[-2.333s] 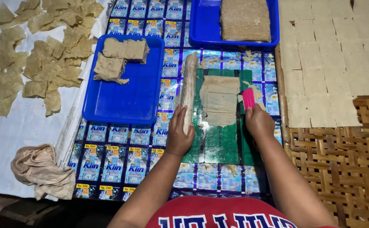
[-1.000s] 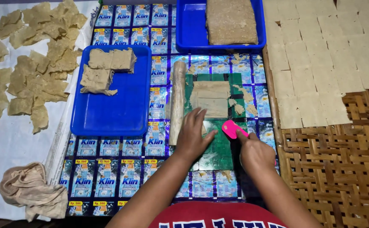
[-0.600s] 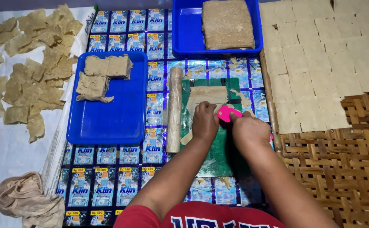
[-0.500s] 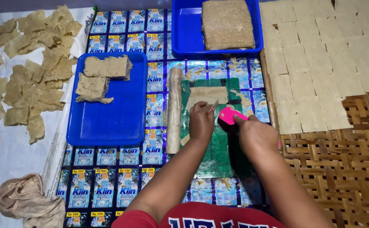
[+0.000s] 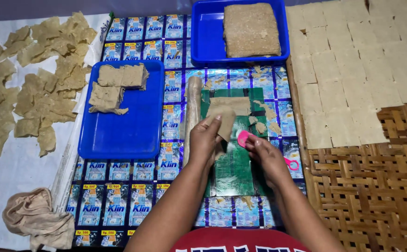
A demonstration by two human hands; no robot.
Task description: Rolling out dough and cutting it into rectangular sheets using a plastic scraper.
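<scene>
- Tan dough is what my left hand (image 5: 206, 138) has now: thumb and fingers pinch a thin dough sheet (image 5: 224, 122) by its near edge and peel it up off the green board (image 5: 234, 170), in the middle of the head view. Half a second ago that hand lay flat on the sheet; now a corner is lifted and folded, so the piece has come free.
- My right hand (image 5: 265, 156) is closed around the pink scraper (image 5: 244, 137), its blade just beside the lifted sheet, its handle end poking out to the right. A moment ago the scraper was further up on the dough; it has drawn back toward me.
- Left of the board, touching its edge, lies the rolling pin (image 5: 193, 112), pointing away from me.
- Further left sits a blue tray (image 5: 133, 135) holding a few cut dough pieces (image 5: 115, 86) at its far end.
- At the far side another blue tray (image 5: 208, 42) holds the thick dough block (image 5: 251, 29).
- To the right, flat squares (image 5: 348, 70) lie in rows on the woven mat (image 5: 376, 186).
- Far left, loose scraps (image 5: 35, 79) are spread on white cloth, and a crumpled rag (image 5: 38, 219) lies near me.
</scene>
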